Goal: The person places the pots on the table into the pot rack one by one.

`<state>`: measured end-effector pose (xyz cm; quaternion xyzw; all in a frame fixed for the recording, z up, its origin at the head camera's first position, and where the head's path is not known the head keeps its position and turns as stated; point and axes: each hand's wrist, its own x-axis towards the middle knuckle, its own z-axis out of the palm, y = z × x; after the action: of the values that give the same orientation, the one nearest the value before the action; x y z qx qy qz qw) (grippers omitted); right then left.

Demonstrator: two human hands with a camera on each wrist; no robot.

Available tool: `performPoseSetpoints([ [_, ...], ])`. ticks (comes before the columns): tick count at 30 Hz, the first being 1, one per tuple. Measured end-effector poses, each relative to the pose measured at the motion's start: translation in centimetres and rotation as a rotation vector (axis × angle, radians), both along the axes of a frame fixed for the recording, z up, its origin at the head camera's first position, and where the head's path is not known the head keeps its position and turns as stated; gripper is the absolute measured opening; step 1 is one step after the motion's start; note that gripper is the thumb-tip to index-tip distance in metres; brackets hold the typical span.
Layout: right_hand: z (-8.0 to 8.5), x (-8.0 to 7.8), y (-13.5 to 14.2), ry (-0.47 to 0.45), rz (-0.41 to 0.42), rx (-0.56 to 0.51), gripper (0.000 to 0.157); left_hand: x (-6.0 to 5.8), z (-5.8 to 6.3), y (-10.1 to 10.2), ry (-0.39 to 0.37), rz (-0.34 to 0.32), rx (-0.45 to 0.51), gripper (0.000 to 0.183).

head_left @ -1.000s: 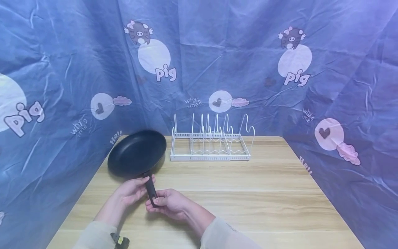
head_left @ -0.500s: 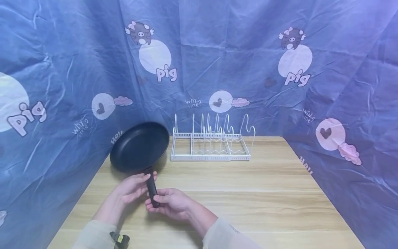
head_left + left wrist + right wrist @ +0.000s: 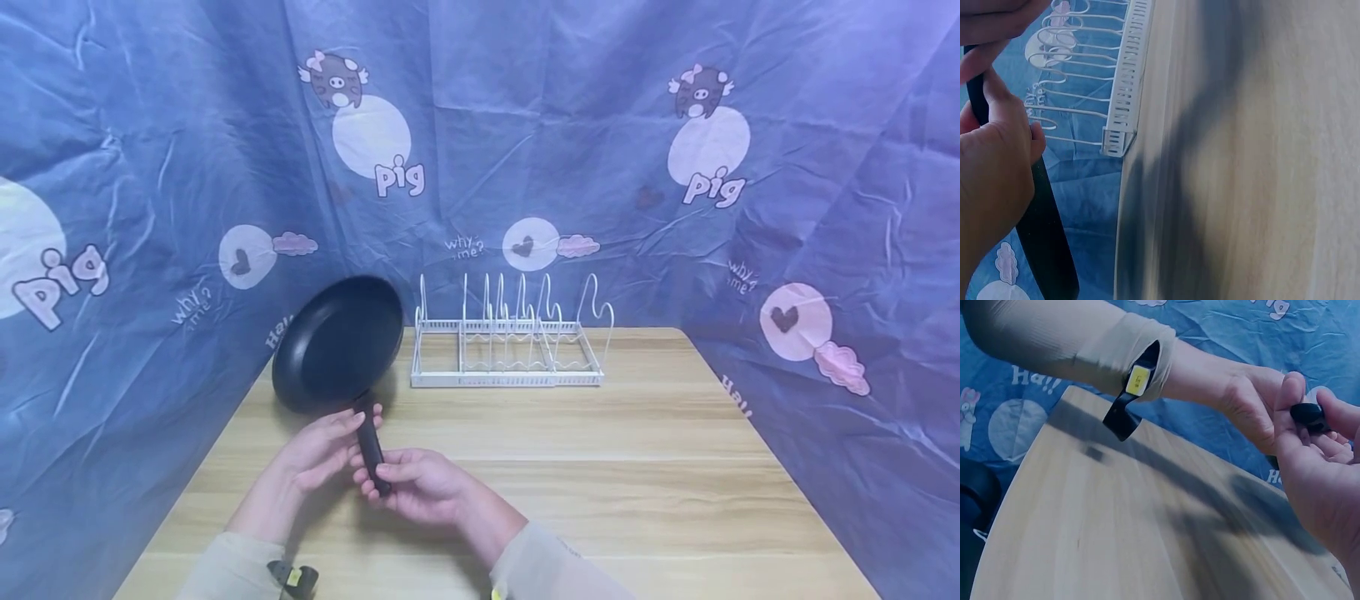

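A black frying pan (image 3: 341, 346) is held up over the left part of the table, tilted so its dark inside faces me. My left hand (image 3: 318, 450) grips the handle just below the pan body, thumb on top. Lower down, my right hand (image 3: 420, 487) pinches the handle's end between thumb and fingers. In the left wrist view, the left hand (image 3: 997, 162) wraps the handle, and the pan's black side (image 3: 1047, 244) runs down below it. The right wrist view shows the handle end (image 3: 1310, 417) poking out between the right hand's (image 3: 1316, 469) thumb and fingers.
A white wire pan rack (image 3: 510, 379) with several upright loops stands at the back middle of the table, right of the pan. Blue printed cloth (image 3: 480, 150) hangs around the wooden table (image 3: 600, 475). A strap device (image 3: 296, 577) sits on the left sleeve.
The pan has risen and tipped steeper, its face turning more toward me. Both hands keep their hold on the handle, and its end has shifted slightly right. The rack stays put.
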<state>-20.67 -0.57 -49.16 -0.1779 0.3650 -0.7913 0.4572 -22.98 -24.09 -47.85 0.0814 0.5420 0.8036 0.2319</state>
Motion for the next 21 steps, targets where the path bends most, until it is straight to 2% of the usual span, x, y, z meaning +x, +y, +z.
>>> performPoseSetpoints([
  [8, 0.5, -0.2, 0.4, -0.033, 0.042, 0.026, 0.037, 0.1, 0.5, 0.5, 0.021, -0.038, 0.034, 0.031],
  [15, 0.8, -0.2, 0.7, -0.061, 0.041, 0.038, 0.036, 0.0, 1.0, 1.2, 0.052, -0.031, -0.017, 0.025],
  [21, 1.1, 0.1, 0.8, -0.041, 0.013, 0.058, 0.035, 0.3, 2.0, 2.2, 0.07, -0.044, -0.069, 0.017],
])
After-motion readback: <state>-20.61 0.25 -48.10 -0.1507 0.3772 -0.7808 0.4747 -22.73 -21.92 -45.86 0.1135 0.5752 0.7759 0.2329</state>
